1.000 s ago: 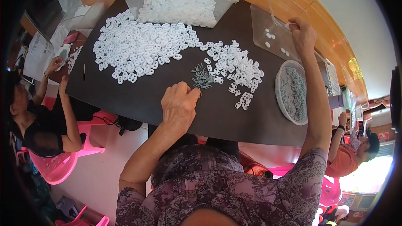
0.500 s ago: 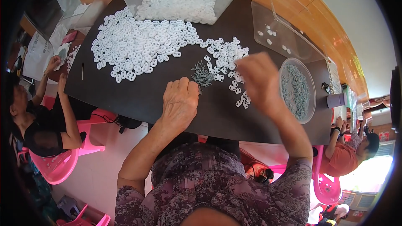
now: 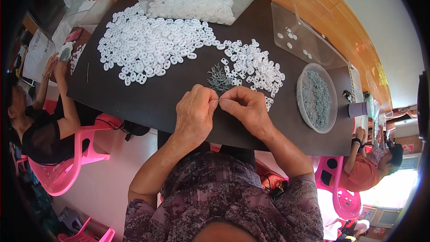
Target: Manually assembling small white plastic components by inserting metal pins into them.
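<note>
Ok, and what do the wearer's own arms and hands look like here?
Short, dark purple patterned fabric sleeves leave the forearms bare. The left hand and right hand are ungloved, with no watch or bracelet visible on either wrist.

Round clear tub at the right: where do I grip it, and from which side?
Probably the left stretch of the tub's rim, coming from the left with the right hand: its top looks open, so the edge should pinch easily, and that side faces the hand. A purple cup stands off its right. Keep it level; loose grey-green pieces lie inside.
</note>
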Available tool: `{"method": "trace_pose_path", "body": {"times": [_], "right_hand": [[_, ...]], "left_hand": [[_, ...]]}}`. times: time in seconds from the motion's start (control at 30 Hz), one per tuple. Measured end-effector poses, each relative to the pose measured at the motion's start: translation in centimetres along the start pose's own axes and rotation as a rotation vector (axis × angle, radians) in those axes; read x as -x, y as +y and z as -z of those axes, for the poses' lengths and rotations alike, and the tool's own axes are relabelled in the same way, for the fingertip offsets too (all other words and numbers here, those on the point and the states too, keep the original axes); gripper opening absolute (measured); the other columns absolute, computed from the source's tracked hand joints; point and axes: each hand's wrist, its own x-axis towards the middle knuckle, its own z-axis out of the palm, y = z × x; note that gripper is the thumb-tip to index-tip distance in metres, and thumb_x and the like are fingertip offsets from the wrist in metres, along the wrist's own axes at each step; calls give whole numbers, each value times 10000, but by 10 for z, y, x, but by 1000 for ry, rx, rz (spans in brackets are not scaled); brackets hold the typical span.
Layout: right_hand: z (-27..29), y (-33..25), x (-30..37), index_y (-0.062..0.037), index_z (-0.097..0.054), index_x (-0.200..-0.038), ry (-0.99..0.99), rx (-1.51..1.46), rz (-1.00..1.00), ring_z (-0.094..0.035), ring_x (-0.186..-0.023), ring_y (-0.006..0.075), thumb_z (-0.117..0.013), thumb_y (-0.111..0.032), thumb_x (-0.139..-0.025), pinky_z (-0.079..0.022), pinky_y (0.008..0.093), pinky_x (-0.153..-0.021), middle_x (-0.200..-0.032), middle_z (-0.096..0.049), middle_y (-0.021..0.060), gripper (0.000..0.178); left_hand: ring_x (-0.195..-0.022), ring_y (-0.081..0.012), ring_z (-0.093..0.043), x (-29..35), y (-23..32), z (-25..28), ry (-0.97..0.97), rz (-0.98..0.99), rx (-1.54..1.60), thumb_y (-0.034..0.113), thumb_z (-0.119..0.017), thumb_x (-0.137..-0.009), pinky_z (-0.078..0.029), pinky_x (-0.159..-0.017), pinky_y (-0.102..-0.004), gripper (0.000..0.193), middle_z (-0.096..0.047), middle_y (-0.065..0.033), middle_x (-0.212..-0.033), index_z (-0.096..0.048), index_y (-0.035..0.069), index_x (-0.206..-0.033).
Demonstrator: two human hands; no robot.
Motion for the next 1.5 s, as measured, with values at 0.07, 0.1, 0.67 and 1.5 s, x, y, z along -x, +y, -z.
{"method": "trace_pose_path", "body": {"times": [0.07, 0.1, 0.67, 1.5], "right_hand": [[0, -1, 1, 21, -651, -876, -14, -42, -26, -550, -706, 44, -670, -82, -826, -462, 205, -625, -778, -637, 5, 116], [0, 1, 1, 13, -650, -882, -16, -35, -30, -543, -714, 40, -675, -88, -829, -452, 202, -630, -790, -634, -4, 117], [12, 16, 10, -6, -618, -853, 164, 407, 216, -537, -681, 71, -655, -56, -810, -440, 231, -612, -756, -596, 19, 75], [28, 35, 26, -18, -614, -807, 382, 347, 428, -521, -603, 171, -661, 42, -765, -414, 282, -544, -691, -536, 61, 86]], "left_hand": [[-662, -303, -528, 0, 2, 0, 33, -84, -101, -32, -635, -754, -415, -583, -400, 165, -527, -90, -787, -521, 46, -843], [-662, -303, -528, 0, 2, 0, 34, -83, -100, -32, -635, -754, -415, -583, -400, 165, -527, -90, -787, -521, 46, -843], [-645, -249, -500, -4, -9, -3, -92, -275, -558, 62, -628, -728, -374, -601, -363, 127, -460, -91, -711, -501, 55, -730], [-732, -233, -514, 17, 3, 27, -36, -209, -343, 118, -794, -582, -408, -655, -354, 304, -539, -53, -860, -609, 37, -809]]}}
